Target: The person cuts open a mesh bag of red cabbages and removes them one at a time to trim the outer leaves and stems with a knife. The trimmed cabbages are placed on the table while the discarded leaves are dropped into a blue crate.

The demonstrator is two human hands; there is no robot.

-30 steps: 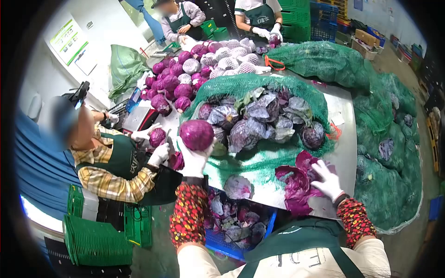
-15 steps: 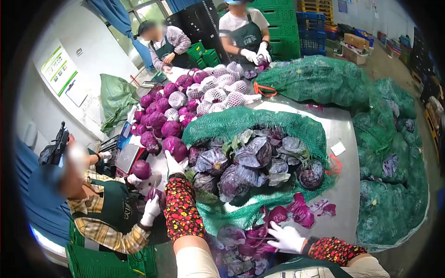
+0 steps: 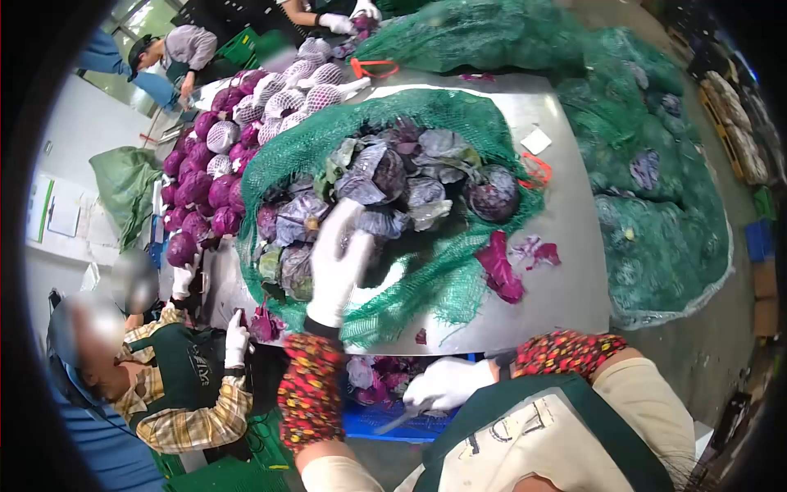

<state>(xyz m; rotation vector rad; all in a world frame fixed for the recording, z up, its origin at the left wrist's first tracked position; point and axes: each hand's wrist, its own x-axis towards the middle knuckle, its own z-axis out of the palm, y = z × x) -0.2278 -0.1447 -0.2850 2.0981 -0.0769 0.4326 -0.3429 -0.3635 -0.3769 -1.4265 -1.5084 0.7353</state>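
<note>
My left hand (image 3: pixel 338 266), in a white glove, reaches over the opened green net sack (image 3: pixel 447 299), its fingers stretched out and slightly blurred beside the leafy red cabbages (image 3: pixel 377 176). At the table's front edge my gloved right hand (image 3: pixel 449 384) is closed round a knife (image 3: pixel 400 420), the blade pointing down and left. Below that hand, a blue crate (image 3: pixel 361 425) contains purple leaf trimmings (image 3: pixel 379 379). Loose purple leaves (image 3: pixel 500 269) lie on the metal table (image 3: pixel 566 262) right of the sack.
Trimmed red cabbages (image 3: pixel 195 189) are heaped at the back left, with others in white foam nets (image 3: pixel 285 102). Full green net sacks (image 3: pixel 656 205) stand at the right. A co-worker in a plaid shirt (image 3: pixel 197 422) works at left; two others are across the table.
My left hand has moved from a trimmed cabbage at the heap to over the sack. My right hand has drawn back to the table's front edge. The view has tilted down and shifted right.
</note>
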